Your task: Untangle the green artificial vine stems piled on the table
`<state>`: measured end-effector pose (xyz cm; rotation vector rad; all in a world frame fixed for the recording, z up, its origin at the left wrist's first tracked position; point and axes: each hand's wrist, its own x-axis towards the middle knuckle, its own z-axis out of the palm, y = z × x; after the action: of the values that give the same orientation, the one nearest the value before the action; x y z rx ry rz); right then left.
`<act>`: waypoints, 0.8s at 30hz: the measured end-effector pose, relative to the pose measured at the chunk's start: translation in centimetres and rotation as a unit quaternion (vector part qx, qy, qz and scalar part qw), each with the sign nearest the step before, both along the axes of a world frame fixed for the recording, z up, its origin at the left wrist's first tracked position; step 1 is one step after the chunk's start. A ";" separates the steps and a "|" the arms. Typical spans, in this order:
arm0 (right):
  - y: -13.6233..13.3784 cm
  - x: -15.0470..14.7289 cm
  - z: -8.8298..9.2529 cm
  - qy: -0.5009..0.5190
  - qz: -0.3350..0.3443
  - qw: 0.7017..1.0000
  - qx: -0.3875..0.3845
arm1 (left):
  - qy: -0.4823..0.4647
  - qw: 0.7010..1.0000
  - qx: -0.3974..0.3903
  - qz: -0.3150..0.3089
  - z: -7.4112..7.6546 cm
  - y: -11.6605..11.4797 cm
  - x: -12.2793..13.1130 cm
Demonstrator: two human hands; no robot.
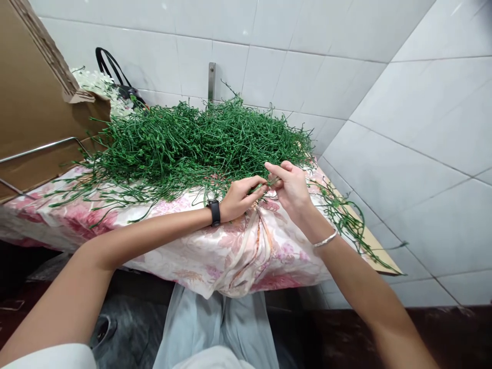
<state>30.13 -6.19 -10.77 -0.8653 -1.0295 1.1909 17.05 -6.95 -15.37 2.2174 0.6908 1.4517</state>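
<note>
My left hand (243,199), with a black watch on the wrist, is closed in a pinch at the table's front part. A short bit of a green artificial flower stem (257,189) shows between its thumb and fingers. My right hand (294,188), with a silver bangle, meets it from the right, thumb and fingers pinched together close to the left fingertips. A thin greenish piece shows at its fingertips, too small to make out clearly. Just beyond both hands lies a large heap of green artificial stems (200,138), tangled and thin, with small budlike tips.
A floral cloth (184,251) covers the table and bunches up below my hands. More loose stems (348,223) lie at the right edge. On the left stand a cardboard box (34,87), white artificial flowers (96,82) and a black-handled bag (125,91). Tiled walls (307,31) close off the back and right.
</note>
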 end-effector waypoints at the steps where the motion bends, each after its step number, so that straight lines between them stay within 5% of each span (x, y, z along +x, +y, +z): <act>1: 0.0 0.0 0.0 0.001 0.001 1.000 -0.002 | -0.002 1.000 -0.002 0.000 0.0 0.0 0.0; 14: -0.2 -0.3 0.6 0.017 0.022 1.000 -0.001 | -0.005 1.000 -0.012 0.004 -0.1 -0.1 0.2; 21: 1.5 6.1 3.4 0.036 -0.159 0.983 0.089 | -0.030 0.998 -0.046 -0.011 -0.1 -0.2 -0.8; 24: 1.5 5.7 2.4 -0.012 -0.118 0.985 0.121 | -0.076 0.992 -0.095 -0.035 0.2 -0.2 -0.7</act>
<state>35.83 -4.72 -8.38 -0.7861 -1.0362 0.8379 16.38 -7.13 -15.20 1.9455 0.6644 1.4392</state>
